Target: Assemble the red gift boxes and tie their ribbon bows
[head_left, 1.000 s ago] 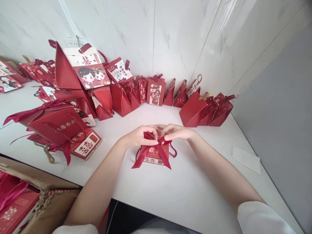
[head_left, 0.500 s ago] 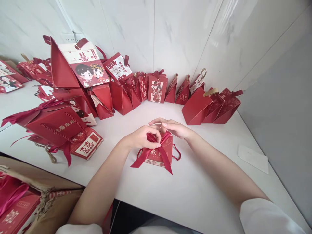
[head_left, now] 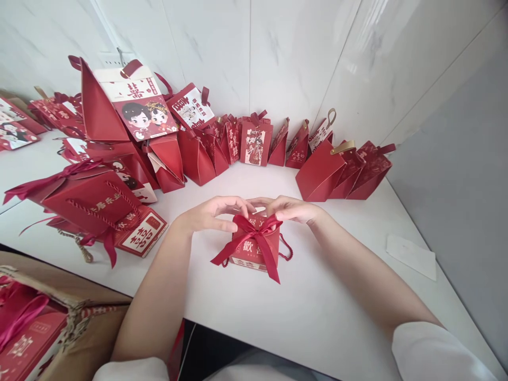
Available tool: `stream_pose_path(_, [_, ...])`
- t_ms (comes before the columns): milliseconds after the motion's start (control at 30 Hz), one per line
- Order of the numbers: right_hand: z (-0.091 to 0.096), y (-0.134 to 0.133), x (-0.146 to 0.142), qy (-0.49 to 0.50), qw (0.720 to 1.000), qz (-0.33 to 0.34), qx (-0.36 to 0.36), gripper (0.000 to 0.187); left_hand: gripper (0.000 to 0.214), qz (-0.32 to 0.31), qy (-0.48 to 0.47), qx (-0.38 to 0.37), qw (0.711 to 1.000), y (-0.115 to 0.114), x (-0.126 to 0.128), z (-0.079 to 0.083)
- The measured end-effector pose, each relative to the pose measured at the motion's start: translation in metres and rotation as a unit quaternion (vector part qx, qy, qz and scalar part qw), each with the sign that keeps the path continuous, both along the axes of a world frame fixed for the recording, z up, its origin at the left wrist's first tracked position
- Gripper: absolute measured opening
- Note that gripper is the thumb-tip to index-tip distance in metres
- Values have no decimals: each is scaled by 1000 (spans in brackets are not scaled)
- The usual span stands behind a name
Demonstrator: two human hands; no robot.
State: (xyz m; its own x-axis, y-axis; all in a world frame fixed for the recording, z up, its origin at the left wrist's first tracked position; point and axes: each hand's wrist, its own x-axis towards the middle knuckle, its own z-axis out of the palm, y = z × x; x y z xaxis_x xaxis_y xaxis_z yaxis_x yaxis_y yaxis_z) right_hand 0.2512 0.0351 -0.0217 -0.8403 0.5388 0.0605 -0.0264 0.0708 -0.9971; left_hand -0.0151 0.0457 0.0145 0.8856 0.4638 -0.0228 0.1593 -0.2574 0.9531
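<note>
Working at a glossy crimson ribbon bow (head_left: pixel 257 233) on a small red cardboard box (head_left: pixel 251 247)

Box: sits on the smooth white desk (head_left: pixel 337 296), between both hands, printed front turned to the near side.

Left hand (head_left: pixel 212 213): spread open at the left of the box, with thumb well apart from fingers. Holds nothing visible. Thumb tip close by the left loop; cannot tell whether touching.

Right hand (head_left: pixel 297 210): half curled at the right of the box, with thumb laid at the tip of the right loop. Fingers partly hidden; cannot tell whether pinching the ribbon.

Method (judgement): work both loops together, easing each outward from the knot by equal amounts. Use light fingertip pressure. Hold the knot centred above the printed front. Avoid tugging a single tail, for risk of drawing a loop through. Steady the box against skewing.

Appearance: red overall, with pale characters across the front and a pale printed band along the lower edge. Crossed by two flat ribbon tails, splayed outward. Flanked on the right by a looped, twisted dark-red cord handle (head_left: pixel 291 251); shows less of it on the left.

Surroundings: behind the box, a row of red tent-shaped cartons (head_left: pixel 256 145); well right of it, a flat white slip (head_left: pixel 411 257).
</note>
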Motion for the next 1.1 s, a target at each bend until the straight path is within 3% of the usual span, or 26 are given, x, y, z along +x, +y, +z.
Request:
stream_pose_path(167, [11, 2, 12, -35, 998, 52, 5, 26, 14, 65, 47, 76, 994, 1, -10, 3])
stream_pose_path(367, [20, -3, 12, -40, 999, 8, 7, 33, 28, 135, 47, 48, 989, -2, -2, -1])
stream_pose_path(533, [25, -6, 6, -62, 993, -93, 46, 43, 33, 179, 26, 31, 983, -1, 10, -11])
stream_pose_path(700, [26, -6, 1, -65, 964, -242, 92, 44, 34, 314, -59, 69, 945, 5, 14, -18])
stream_pose_path(767, [26, -6, 3, -57, 957, -272, 83, 40, 32, 305, -79, 48, 948, 9, 10, -20])
stream_pose_path(833, [27, -6, 7, -44, 959, -269, 71, 37, 29, 248, -77, 19, 966, 13, 4, -21])
stream_pose_path(933, [28, -7, 13, -60, 969, -232, 54, 48, 50, 180, -48, -7, 983, 17, -2, -23])
stream_pose_path(1100, [26, -12, 6, -163, 953, -253, -22, 65, 53, 225, 25, -28, 974, 14, 3, -27])
